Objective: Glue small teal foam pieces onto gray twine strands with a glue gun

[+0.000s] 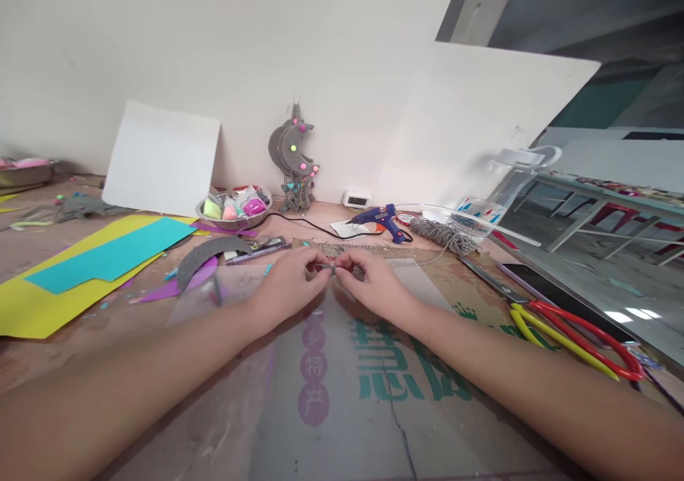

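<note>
My left hand (288,285) and my right hand (374,285) meet over the middle of the work surface. Both are closed in a pinch, thumb against forefinger, with the fingertips almost touching. Between them is a tiny greyish piece (333,270), too small and too covered by the fingers to name. Beneath the hands lies a clear plastic sheet (224,395) over cardboard printed with green and purple characters. A curved grey strip (206,256) and a purple paper piece (197,278) lie left of my left hand.
Behind my hands lie a blue glue gun (379,217) and grey yarn (443,235). Scissors (566,331) and a phone (566,299) lie at right. Yellow paper (48,317), blue paper (112,253) and a bowl of clay (235,214) are left. A decorated moon (291,150) hangs behind.
</note>
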A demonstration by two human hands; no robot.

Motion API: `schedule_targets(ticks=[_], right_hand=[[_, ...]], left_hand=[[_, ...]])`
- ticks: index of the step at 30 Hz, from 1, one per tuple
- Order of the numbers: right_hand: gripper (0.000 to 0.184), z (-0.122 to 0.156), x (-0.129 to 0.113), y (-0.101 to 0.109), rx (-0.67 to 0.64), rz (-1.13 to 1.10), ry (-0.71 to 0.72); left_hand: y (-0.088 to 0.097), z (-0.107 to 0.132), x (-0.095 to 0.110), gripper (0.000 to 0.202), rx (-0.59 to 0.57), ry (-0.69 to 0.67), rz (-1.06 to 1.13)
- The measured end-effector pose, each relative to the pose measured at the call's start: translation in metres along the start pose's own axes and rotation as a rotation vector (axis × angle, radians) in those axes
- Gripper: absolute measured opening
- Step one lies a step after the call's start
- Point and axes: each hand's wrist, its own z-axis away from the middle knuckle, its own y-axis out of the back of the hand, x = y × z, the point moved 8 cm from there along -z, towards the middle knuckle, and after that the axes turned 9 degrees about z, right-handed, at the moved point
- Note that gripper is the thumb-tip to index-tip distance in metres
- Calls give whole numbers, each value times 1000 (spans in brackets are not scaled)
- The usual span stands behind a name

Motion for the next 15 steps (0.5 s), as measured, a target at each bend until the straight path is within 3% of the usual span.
schedule_targets(ticks=[4, 9, 15], right_hand=[[19, 1, -3, 2, -19, -45, 18], [17, 0, 7, -2, -36, -131, -75], [20, 0, 9, -3, -44, -156, -77]], left_hand=[[0, 0, -1, 17, -10, 23, 14], [-3, 1, -2, 20, -46, 54, 76], [-4, 1, -7, 27, -64, 130, 180]])
